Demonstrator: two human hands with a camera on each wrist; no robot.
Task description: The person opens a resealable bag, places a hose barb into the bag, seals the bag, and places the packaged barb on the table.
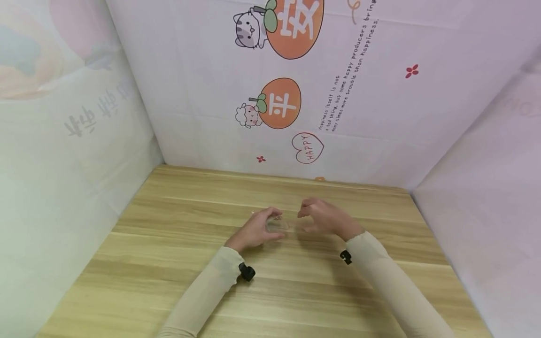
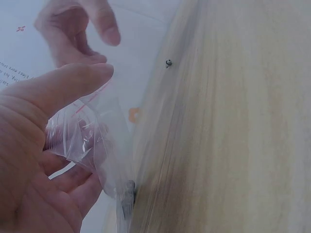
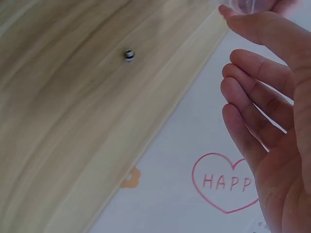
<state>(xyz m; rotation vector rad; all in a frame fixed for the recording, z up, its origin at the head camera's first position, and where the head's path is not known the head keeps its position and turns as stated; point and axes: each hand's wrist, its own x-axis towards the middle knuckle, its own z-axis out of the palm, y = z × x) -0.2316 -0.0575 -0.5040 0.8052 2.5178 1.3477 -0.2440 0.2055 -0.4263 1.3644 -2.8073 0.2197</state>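
Observation:
A clear plastic zip bag (image 2: 80, 133) with a red line along its mouth is held between the thumb and fingers of my left hand (image 1: 255, 229). Low in the bag, small dark metal pieces (image 2: 129, 198) show through the film. To the right of the bag, my right hand (image 1: 327, 219) hovers over the table, its fingers (image 3: 252, 99) loosely bent with nothing between them. On the wood near both hands lies a small dark-and-silver metal part (image 3: 129, 55), which also appears in the left wrist view.
The wood-grain table (image 1: 262, 291) runs back to a printed white cloth wall (image 1: 203, 94). More white cloth stands at the left side (image 1: 76, 155) and the right side (image 1: 486, 188). Dark wrist straps (image 1: 247, 272) sit on both sleeves.

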